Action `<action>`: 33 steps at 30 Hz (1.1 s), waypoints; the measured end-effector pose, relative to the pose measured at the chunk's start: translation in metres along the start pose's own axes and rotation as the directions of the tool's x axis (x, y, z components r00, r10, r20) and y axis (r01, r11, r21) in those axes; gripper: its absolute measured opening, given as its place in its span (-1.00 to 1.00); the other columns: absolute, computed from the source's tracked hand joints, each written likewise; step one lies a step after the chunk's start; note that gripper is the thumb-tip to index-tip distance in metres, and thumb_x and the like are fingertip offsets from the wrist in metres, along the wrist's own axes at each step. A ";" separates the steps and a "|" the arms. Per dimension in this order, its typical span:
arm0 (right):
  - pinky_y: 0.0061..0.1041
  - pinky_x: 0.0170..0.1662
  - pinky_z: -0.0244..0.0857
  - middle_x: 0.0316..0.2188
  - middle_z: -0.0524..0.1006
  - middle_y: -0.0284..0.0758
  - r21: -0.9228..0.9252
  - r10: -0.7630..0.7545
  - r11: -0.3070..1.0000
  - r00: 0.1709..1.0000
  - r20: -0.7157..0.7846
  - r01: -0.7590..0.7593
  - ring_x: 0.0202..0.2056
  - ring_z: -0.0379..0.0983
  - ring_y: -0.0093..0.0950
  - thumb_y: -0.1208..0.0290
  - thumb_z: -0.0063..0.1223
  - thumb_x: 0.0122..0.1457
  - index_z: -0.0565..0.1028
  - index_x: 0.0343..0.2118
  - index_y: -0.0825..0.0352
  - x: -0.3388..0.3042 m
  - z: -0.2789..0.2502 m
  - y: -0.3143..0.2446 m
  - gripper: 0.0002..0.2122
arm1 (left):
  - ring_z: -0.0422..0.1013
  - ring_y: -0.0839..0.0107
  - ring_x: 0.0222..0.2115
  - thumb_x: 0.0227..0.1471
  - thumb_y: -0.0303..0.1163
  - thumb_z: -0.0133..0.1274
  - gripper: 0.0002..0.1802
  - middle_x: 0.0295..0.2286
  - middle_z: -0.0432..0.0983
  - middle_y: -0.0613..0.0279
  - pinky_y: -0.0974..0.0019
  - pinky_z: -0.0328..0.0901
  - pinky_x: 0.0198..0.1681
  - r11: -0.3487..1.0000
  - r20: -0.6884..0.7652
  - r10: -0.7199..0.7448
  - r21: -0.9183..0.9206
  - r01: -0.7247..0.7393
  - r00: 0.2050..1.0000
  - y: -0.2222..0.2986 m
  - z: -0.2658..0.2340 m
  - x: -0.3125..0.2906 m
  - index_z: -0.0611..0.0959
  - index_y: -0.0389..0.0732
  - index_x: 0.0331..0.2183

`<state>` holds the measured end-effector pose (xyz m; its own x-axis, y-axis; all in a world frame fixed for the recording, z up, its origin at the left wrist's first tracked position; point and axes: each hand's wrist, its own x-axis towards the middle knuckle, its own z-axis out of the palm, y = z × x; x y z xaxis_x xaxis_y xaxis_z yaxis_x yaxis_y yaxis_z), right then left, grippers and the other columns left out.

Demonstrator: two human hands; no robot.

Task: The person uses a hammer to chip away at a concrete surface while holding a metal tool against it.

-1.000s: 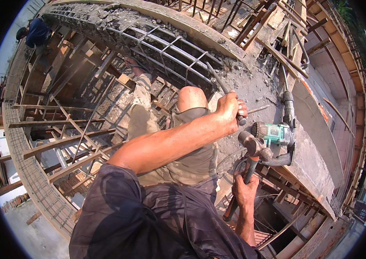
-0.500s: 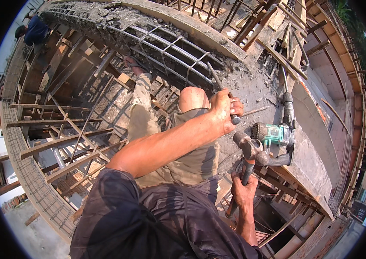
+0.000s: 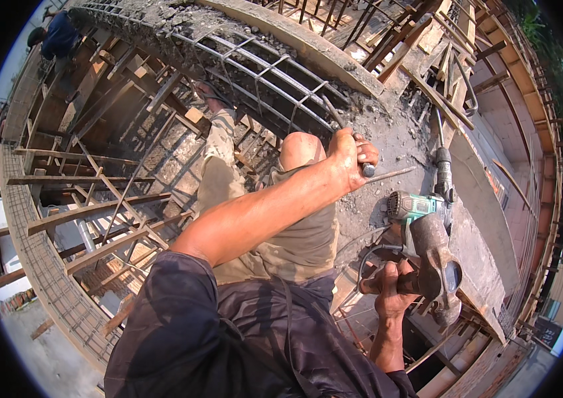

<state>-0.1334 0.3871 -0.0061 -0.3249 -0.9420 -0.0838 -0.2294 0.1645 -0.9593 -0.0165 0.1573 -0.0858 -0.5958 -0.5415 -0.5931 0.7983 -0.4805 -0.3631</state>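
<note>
My left hand [image 3: 348, 159] is wrapped round a steel chisel [image 3: 334, 111]. The chisel's far end meets the broken concrete [image 3: 375, 119] beside the exposed rebar [image 3: 273, 67], and its blunt end [image 3: 368, 170] sticks out of the fist towards me. In my right hand [image 3: 393, 295] is the handle of a hammer [image 3: 433, 255], its heavy head held to the right, apart from the chisel. A green and grey rotary hammer drill [image 3: 419, 206] lies on the concrete just beyond the hammer head, partly covered by it.
A loose steel rod [image 3: 391, 174] rests by my left fist. My bent knee [image 3: 300, 151] is next to the rebar beam. Timber props [image 3: 106, 212] and a gap with planks lie to the left. Another person [image 3: 62, 36] is at the far left. Boards [image 3: 437, 96] are piled at the far right.
The hammer has swung away to the right and its head has turned, now overlapping the drill's lower part. My left hand keeps its hold on the chisel, nearly unmoved.
</note>
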 end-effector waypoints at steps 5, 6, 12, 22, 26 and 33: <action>-0.58 -0.63 0.12 -0.79 0.28 -0.50 -0.394 -0.243 0.879 0.964 0.112 0.268 -0.71 0.15 -0.70 0.50 0.05 0.22 0.28 -0.65 0.28 0.022 0.007 0.056 -0.70 | 0.02 0.53 -0.80 0.26 -0.11 -0.31 -0.62 -0.74 0.07 0.44 0.35 0.04 -0.71 0.999 -0.001 0.040 0.027 -0.040 0.999 -0.005 0.001 0.007 0.29 -0.07 -0.54; -0.58 -0.62 0.11 -0.78 0.28 -0.50 -0.379 -0.196 0.898 0.974 0.110 0.224 -0.71 0.15 -0.71 0.50 0.07 0.20 0.29 -0.65 0.28 0.027 0.015 0.054 -0.71 | 0.03 0.52 -0.80 0.26 -0.10 -0.31 -0.62 -0.74 0.07 0.44 0.32 0.06 -0.69 0.998 0.000 0.044 0.045 -0.044 0.999 -0.003 0.001 0.008 0.29 -0.07 -0.54; -0.58 -0.64 0.09 -0.78 0.32 -0.51 -0.127 -0.092 0.988 0.996 -0.009 0.090 -0.71 0.21 -0.69 0.54 0.12 0.15 0.31 -0.70 0.28 0.017 0.032 0.004 -0.69 | 0.06 0.51 -0.80 0.26 -0.07 -0.29 -0.60 -0.75 0.10 0.44 0.27 0.10 -0.64 0.994 -0.044 0.035 0.109 -0.030 0.998 0.007 0.000 0.012 0.31 -0.08 -0.55; -0.52 -0.58 0.06 -0.75 0.31 -0.49 -0.434 0.014 0.900 0.994 0.107 0.034 -0.64 0.14 -0.69 0.44 0.15 0.16 0.40 -0.64 0.42 0.044 0.029 0.010 -0.72 | 0.20 0.34 -0.76 0.30 -0.14 -0.37 -0.53 -0.76 0.17 0.30 -0.06 0.42 -0.54 0.968 -0.020 0.180 0.179 -0.174 0.983 0.007 0.005 0.024 0.31 -0.12 -0.60; -0.60 -0.64 0.09 -0.76 0.34 -0.49 -0.279 -0.136 0.951 0.991 0.009 0.133 -0.72 0.22 -0.70 0.52 0.14 0.15 0.32 -0.67 0.31 0.026 0.031 -0.031 -0.71 | 0.21 0.33 -0.76 0.31 -0.18 -0.38 -0.52 -0.76 0.18 0.27 -0.07 0.44 -0.54 0.952 -0.004 0.233 0.205 -0.227 0.973 0.007 0.009 0.025 0.32 -0.14 -0.62; -0.58 -0.61 0.02 -0.78 0.22 -0.53 -0.138 -0.002 0.990 1.000 -0.018 -0.001 -0.71 0.09 -0.68 0.41 -0.02 0.28 0.26 -0.65 0.27 0.043 0.043 -0.008 -0.67 | 0.29 0.27 -0.65 0.35 -0.15 -0.40 -0.49 -0.68 0.24 0.19 0.00 0.53 -0.29 0.974 0.062 0.209 0.074 -0.213 0.976 -0.001 0.020 0.017 0.32 -0.20 -0.59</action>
<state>-0.1059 0.3329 -0.0133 -0.3410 -0.9369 -0.0772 -0.3539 0.2040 -0.9127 -0.0292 0.1349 -0.0817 -0.4204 -0.6716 -0.6100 0.8981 -0.4038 -0.1744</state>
